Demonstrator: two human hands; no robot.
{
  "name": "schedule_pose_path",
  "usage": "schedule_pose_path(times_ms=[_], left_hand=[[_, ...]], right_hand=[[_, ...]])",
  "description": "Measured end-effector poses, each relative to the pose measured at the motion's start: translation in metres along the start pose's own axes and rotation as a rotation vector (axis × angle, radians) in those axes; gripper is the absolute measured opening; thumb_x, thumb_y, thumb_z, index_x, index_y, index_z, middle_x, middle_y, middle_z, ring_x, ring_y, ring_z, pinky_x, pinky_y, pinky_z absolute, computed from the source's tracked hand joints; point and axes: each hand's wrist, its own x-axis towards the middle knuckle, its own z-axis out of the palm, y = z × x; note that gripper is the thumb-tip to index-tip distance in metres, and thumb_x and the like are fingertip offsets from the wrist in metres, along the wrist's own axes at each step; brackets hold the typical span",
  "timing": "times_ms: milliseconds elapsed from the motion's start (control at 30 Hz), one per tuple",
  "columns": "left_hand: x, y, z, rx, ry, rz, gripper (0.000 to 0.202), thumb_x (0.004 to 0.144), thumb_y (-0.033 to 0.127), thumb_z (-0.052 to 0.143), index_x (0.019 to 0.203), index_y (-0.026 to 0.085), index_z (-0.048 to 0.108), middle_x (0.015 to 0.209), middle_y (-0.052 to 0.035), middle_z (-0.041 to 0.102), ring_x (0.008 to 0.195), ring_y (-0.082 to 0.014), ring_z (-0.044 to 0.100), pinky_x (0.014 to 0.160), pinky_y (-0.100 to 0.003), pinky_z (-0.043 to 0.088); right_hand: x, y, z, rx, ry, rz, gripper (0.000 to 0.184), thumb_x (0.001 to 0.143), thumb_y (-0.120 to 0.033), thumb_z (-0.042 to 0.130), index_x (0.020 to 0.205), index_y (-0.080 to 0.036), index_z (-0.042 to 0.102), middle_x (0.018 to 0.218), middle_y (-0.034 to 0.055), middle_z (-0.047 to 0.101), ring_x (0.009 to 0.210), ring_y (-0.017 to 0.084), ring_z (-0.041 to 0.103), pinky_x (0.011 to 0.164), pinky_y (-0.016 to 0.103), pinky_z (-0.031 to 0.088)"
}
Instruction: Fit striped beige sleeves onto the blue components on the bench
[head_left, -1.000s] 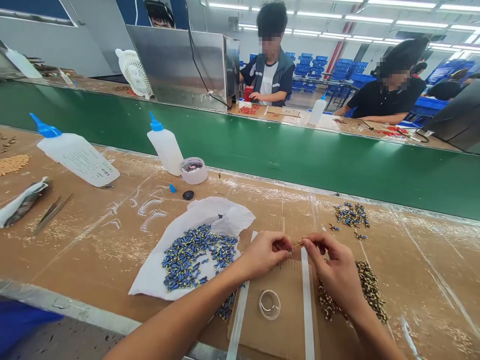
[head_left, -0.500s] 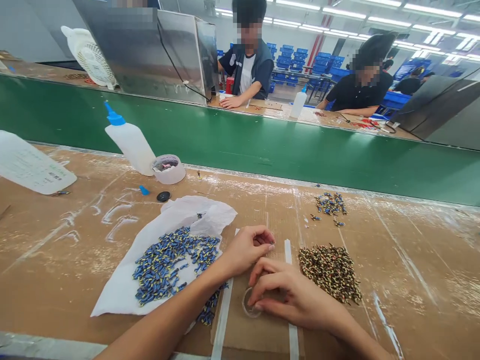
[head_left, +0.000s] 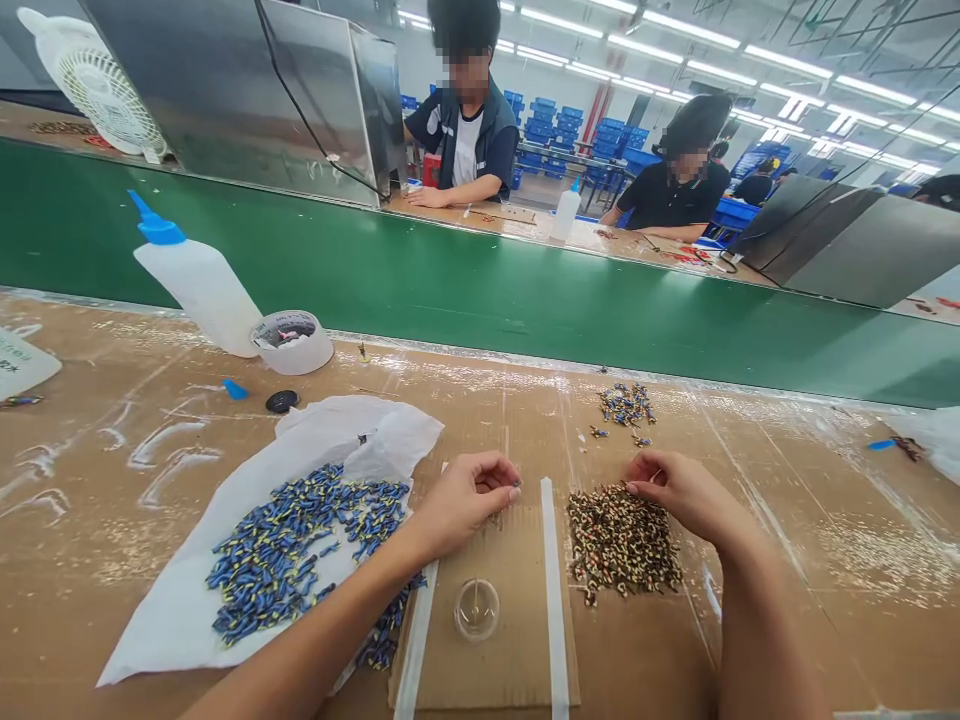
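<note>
My left hand point(head_left: 463, 498) rests curled on a taped cardboard pad point(head_left: 487, 655), fingertips pinched on something too small to name. My right hand point(head_left: 679, 488) hovers at the far edge of a heap of dark speckled small parts point(head_left: 619, 540), thumb and fingers pinched together over it. A small clear round dish point(head_left: 477, 608) sits on the pad between my arms. To the left, blue and yellow small parts point(head_left: 300, 540) lie spread on a white plastic sheet point(head_left: 172, 620). A smaller cluster of blue parts point(head_left: 624, 405) lies beyond the heap.
A white squeeze bottle with a blue cap point(head_left: 196, 280) and a white tape roll point(head_left: 292, 342) stand at the back left. A green conveyor belt point(head_left: 480, 290) runs across. Two people work on its far side, beside metal housings point(head_left: 225, 90) and a white fan point(head_left: 94, 85).
My right hand left the clear dish and moved right and away, to the speckled heap. The left hand stayed curled on the pad. The view shifted right.
</note>
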Motion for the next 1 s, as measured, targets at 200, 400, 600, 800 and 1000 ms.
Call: schedule_pose_path(times_ms=[200, 400, 600, 800, 1000], left_hand=[[-0.002, 0.004, 0.001, 0.014, 0.019, 0.015, 0.013, 0.075, 0.027, 0.065, 0.078, 0.014, 0.063, 0.069, 0.0015, 0.055, 0.065, -0.0104, 0.047, 0.062, -0.022, 0.038], [-0.001, -0.001, 0.002, 0.011, 0.027, 0.011, 0.016, 0.074, 0.029, 0.065, 0.081, 0.014, 0.064, 0.069, 0.0014, 0.056, 0.064, -0.0105, 0.048, 0.061, -0.022, 0.038], [-0.002, 0.0, 0.002, 0.027, 0.031, 0.013, 0.015, 0.075, 0.027, 0.065, 0.081, 0.013, 0.065, 0.071, 0.0001, 0.058, 0.066, -0.0111, 0.05, 0.062, -0.022, 0.04], [-0.005, 0.006, 0.002, 0.051, 0.105, 0.045, 0.017, 0.078, 0.027, 0.063, 0.086, 0.013, 0.066, 0.079, -0.0039, 0.066, 0.073, -0.0141, 0.057, 0.067, -0.026, 0.045], [-0.013, 0.016, 0.003, 0.227, 0.159, 0.182, 0.019, 0.086, 0.023, 0.056, 0.095, 0.016, 0.071, 0.09, -0.0064, 0.068, 0.082, -0.0165, 0.059, 0.073, -0.028, 0.046]], right_hand=[[0.014, -0.013, 0.022, -0.099, 0.165, 0.014, 0.01, 0.076, -0.021, 0.06, 0.075, -0.02, 0.07, 0.066, 0.0034, 0.072, 0.061, 0.02, 0.066, 0.054, 0.027, 0.042], [0.022, -0.026, 0.035, -0.198, 0.322, 0.011, 0.017, 0.08, -0.024, 0.058, 0.081, -0.021, 0.075, 0.073, 0.0077, 0.074, 0.066, 0.024, 0.067, 0.058, 0.031, 0.041], [0.02, -0.036, 0.042, -0.229, 0.369, 0.004, 0.019, 0.082, -0.027, 0.058, 0.074, -0.022, 0.075, 0.069, 0.0083, 0.073, 0.063, 0.025, 0.065, 0.056, 0.031, 0.039], [0.015, -0.046, 0.033, -0.124, 0.401, -0.052, 0.022, 0.086, -0.026, 0.052, 0.08, -0.019, 0.072, 0.075, 0.0096, 0.074, 0.067, 0.024, 0.066, 0.061, 0.034, 0.046], [-0.009, -0.102, 0.04, 0.714, 0.172, -0.176, 0.025, 0.084, -0.04, 0.063, 0.093, -0.017, 0.069, 0.082, 0.0055, 0.072, 0.075, 0.019, 0.067, 0.067, 0.03, 0.054]])
